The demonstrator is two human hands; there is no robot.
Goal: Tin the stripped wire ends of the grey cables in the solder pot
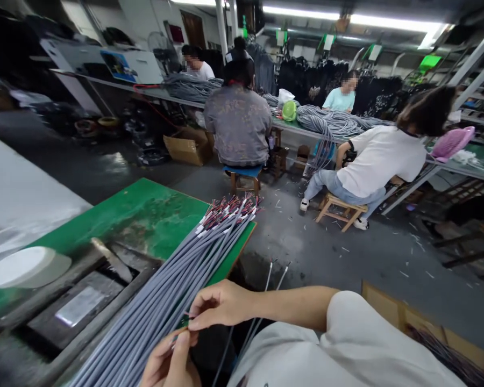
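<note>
Low in the view, my left hand point(172, 359) is closed in a pinch, with thin coloured wires point(175, 339) showing at its thumb and fingertips. Against it, my right hand point(221, 305) pinches the same wires, thumb and forefinger together. Most of the wires' length is hidden by the fingers. Beside and beyond both hands lies a thick bundle of grey cables point(161, 290). Its far end fans out into stripped red, black and white wire ends point(229, 212). A pair of loose cables point(271, 277) runs past my right forearm.
The bundle rests on a green tabletop point(125, 207). A white tape roll point(28, 267) and a dark metal fixture point(80, 301) are at left. Several people sit at a long cable-laden bench beyond. A cardboard box point(187, 146) and stools point(341, 209) stand on the floor.
</note>
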